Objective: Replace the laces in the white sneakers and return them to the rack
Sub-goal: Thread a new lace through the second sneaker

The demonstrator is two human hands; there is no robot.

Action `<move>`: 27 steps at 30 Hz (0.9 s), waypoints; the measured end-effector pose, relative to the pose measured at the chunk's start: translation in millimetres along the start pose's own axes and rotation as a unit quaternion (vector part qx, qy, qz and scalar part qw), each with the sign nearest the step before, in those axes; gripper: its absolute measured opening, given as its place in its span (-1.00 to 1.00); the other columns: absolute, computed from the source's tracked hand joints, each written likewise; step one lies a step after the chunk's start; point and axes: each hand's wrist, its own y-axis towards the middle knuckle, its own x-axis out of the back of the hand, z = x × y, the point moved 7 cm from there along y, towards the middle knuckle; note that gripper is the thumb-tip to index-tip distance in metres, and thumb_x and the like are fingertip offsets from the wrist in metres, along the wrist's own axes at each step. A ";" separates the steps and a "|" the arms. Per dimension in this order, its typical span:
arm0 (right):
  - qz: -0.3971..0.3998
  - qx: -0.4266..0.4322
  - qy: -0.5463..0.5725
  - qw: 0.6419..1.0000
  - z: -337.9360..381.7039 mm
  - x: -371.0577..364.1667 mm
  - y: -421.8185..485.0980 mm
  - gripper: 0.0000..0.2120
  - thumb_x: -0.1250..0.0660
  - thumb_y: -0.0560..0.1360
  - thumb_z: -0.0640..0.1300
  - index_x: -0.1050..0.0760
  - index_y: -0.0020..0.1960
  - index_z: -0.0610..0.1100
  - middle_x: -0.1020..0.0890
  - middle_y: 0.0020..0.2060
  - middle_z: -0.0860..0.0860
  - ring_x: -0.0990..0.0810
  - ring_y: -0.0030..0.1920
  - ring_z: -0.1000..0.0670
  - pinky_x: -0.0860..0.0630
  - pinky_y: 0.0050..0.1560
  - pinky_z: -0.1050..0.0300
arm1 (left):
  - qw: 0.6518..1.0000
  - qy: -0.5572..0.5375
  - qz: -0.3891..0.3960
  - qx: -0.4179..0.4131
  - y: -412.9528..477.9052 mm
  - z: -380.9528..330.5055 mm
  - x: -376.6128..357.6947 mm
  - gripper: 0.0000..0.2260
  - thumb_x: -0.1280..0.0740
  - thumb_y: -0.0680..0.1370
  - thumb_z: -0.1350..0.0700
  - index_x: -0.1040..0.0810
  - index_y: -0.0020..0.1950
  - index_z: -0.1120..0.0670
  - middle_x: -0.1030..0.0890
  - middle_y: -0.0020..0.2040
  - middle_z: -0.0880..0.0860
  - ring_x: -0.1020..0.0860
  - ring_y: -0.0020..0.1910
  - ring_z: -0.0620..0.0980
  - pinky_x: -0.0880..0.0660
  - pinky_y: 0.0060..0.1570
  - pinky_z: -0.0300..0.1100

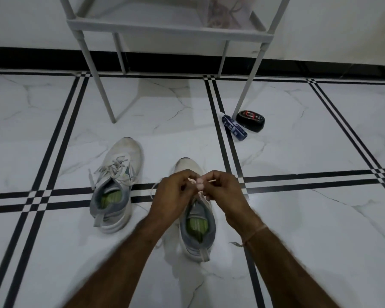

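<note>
Two bare forearms reach in from the floor's near edge. The left hand (171, 193) and right hand (228, 192) meet above one shoe, knuckles close together.

1. White marble-patterned tiled floor (298, 218), crossed by black striped borders, with black skirting along its far edge.
2. Pale grey tubular shoe rack (169, 30), standing at the far edge against the wall. Its lowest shelf carries a pinkish item too blurred to identify.
3. White sneaker with grey collar and green insole (198, 227), on the floor directly beneath the hands, toe toward the far edge. Its midsection is hidden by the hands.
4. Second white sneaker (120, 174), same make, just beside the first on the left hand's side and not touching it. Its pale laces are threaded and lie loose over the tongue.
5. Black oval shoe-polish sponge case (250, 120), just beside the rack's front leg on the right hand's side.
6. Dark blue tube (234, 127), lying flat just beside the case.
7. Pale shoelace (191, 179), held above the first sneaker. Each grip is closed on it, pinched between thumb and curled fingertips.
8. Thin thread bracelet (253, 233), on the right wrist.
</note>
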 end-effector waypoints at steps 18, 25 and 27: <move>-0.005 0.020 -0.231 0.973 -32.4 15.8 -7.6 -0.94 -0.55 0.47 -0.21 -0.71 -0.07 -0.13 -0.73 -0.25 0.00 -0.70 -0.23 0.05 -0.66 -0.15 0.20 | 0.999 -0.004 -0.005 0.049 -5.7 41.4 -0.4 -0.82 -0.45 0.43 -0.07 -0.75 -0.08 -0.01 -0.70 -0.11 -0.12 -0.64 -0.05 -0.15 -0.54 0.02 -0.17; -0.039 -0.016 -0.157 0.987 -47.8 20.6 -13.0 -0.94 -0.48 0.54 -0.25 -0.72 -0.02 -0.21 -0.75 -0.23 -0.06 -0.73 -0.21 -0.03 -0.68 -0.17 0.18 | 0.992 0.111 0.049 0.024 -10.6 28.7 -21.3 -0.93 -0.49 0.49 0.03 -0.73 -0.11 0.01 -0.57 -0.11 -0.11 -0.56 -0.08 -0.09 -0.50 -0.06 -0.11; -0.042 -0.014 -0.147 0.988 -46.1 19.3 -13.1 -0.94 -0.47 0.54 -0.25 -0.72 -0.02 -0.20 -0.75 -0.22 -0.06 -0.74 -0.19 -0.04 -0.68 -0.16 0.16 | 0.991 0.122 0.035 0.033 -12.0 26.4 -20.7 -0.92 -0.48 0.50 0.02 -0.72 -0.12 0.00 -0.58 -0.09 -0.11 -0.56 -0.07 -0.09 -0.51 -0.05 -0.08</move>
